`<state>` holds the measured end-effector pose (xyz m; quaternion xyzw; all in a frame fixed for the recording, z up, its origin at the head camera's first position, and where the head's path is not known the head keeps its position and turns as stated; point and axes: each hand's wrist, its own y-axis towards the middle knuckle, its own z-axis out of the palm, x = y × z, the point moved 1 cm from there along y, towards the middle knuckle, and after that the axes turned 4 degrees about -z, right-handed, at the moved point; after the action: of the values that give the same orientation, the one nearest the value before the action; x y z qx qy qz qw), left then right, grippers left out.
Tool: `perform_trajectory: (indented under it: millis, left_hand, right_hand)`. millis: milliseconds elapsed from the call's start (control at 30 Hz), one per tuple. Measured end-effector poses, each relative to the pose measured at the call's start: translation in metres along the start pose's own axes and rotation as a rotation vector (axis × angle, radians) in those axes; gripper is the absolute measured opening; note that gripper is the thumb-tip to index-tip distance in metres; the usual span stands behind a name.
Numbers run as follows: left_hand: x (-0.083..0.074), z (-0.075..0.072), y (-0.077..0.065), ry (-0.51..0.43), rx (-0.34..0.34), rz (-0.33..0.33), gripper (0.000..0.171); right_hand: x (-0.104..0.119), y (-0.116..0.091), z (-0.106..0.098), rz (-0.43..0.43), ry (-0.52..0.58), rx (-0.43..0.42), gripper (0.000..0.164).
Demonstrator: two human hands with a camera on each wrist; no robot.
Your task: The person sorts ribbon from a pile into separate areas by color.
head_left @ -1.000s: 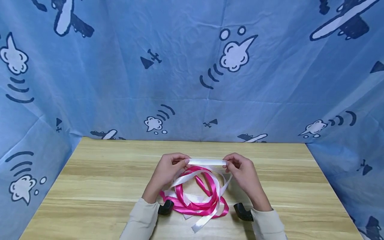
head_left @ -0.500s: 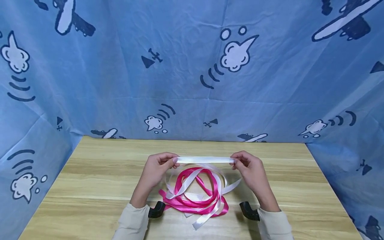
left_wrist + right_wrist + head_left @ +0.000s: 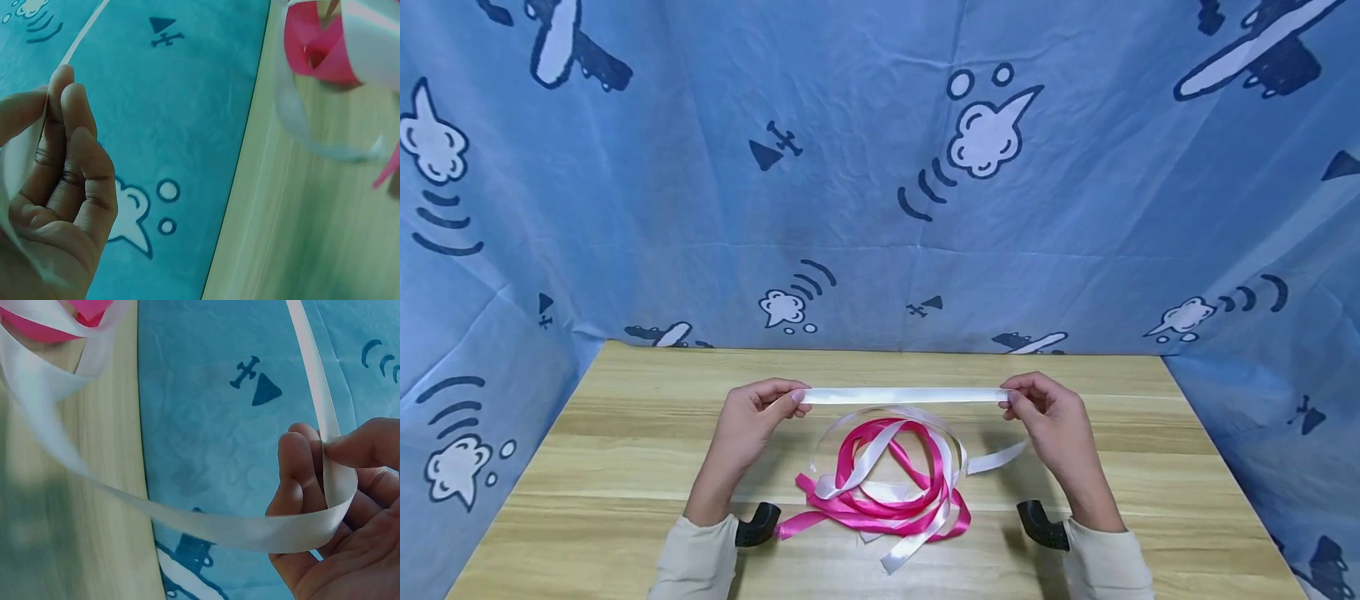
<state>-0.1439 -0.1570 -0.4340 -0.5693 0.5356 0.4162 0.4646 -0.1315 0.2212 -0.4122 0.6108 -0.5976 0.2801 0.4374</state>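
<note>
A white satin ribbon (image 3: 902, 396) is stretched straight between my two hands, level above the far side of the ribbon pile. My left hand (image 3: 758, 417) pinches it between thumb and fingertips; in the left wrist view the ribbon (image 3: 84, 34) runs up and away from that pinch, and a strip lies across the palm. On the other side my right hand (image 3: 1051, 417) pinches it too. From there the ribbon (image 3: 269, 532) loops round below the fingers and runs back toward the pile. Below, a pink ribbon (image 3: 847, 458) lies in loose coils, mixed with white ribbon loops.
The pile lies on a wood-grain table (image 3: 647, 433). A white ribbon end (image 3: 901, 557) points to the front of it. Behind and at both sides hangs a blue patterned cloth (image 3: 857, 192). A black wrist piece (image 3: 758, 525) shows at each sleeve.
My hands have moved apart, left hand leftward and right hand rightward, so the taut white stretch is longer. A pink tail at the pile's left now reaches farther out.
</note>
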Motion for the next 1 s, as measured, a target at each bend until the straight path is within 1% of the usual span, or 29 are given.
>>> perform_trajectory:
  millis: [100,367,467,633,700,867,1000]
  left_hand:
    - [0.000,-0.007,-0.002,0.005,-0.023,0.001,0.021]
    - [-0.001,-0.023,-0.005,-0.034,-0.061,0.002,0.023]
    - [0.000,-0.031,-0.006,-0.027,-0.083,-0.004,0.024]
    - [0.003,-0.044,-0.010,0.013,-0.133,-0.027,0.027]
    - [0.004,-0.049,-0.011,0.021,-0.142,-0.031,0.030]
    - [0.006,-0.060,-0.013,0.008,-0.160,-0.041,0.033]
    - [0.008,-0.068,-0.014,-0.002,-0.183,-0.053,0.031]
  right_hand:
    - [0.000,0.000,-0.002,0.004,0.001,-0.005,0.011]
    - [0.000,0.000,-0.007,0.033,-0.015,-0.018,0.012]
    - [-0.001,0.000,-0.008,0.042,-0.027,-0.024,0.012]
    - [-0.002,0.002,-0.011,0.047,-0.027,-0.023,0.012]
    - [-0.004,0.002,-0.012,0.049,-0.034,-0.022,0.012]
    - [-0.008,0.003,-0.016,0.059,-0.036,-0.023,0.013]
    - [-0.012,0.003,-0.019,0.057,-0.040,-0.025,0.013]
